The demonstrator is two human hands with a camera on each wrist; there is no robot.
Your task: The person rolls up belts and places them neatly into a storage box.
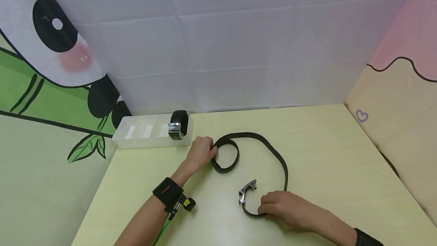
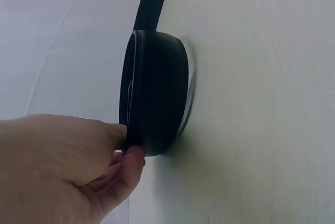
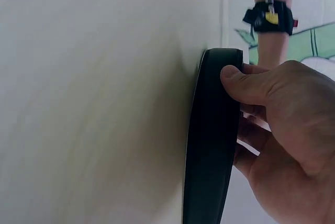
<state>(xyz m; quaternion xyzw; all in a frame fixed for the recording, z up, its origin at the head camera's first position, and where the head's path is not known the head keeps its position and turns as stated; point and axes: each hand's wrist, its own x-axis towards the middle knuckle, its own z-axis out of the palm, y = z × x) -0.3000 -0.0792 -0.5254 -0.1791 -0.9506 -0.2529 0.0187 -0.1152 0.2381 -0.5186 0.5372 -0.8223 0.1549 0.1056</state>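
Observation:
A black belt (image 1: 269,147) stands on its edge on the table, one end curled into a loop and the other bending round to a silver buckle (image 1: 242,194). My left hand (image 1: 201,152) pinches the looped end between thumb and fingers; in the left wrist view the coil (image 2: 159,93) rises beside that hand. Near the buckle end, my right hand (image 1: 286,210) grips the strap. The right wrist view shows the thumb pressed on the outer face of the strap (image 3: 212,135), with the other fingers behind it. The buckle itself hangs free of both hands.
At the back left of the table (image 1: 327,155) sits a white divided box (image 1: 136,134). A second, rolled black belt (image 1: 183,120) with a silver buckle rests in its right compartment. A pale cloth wall (image 1: 239,48) closes off the back.

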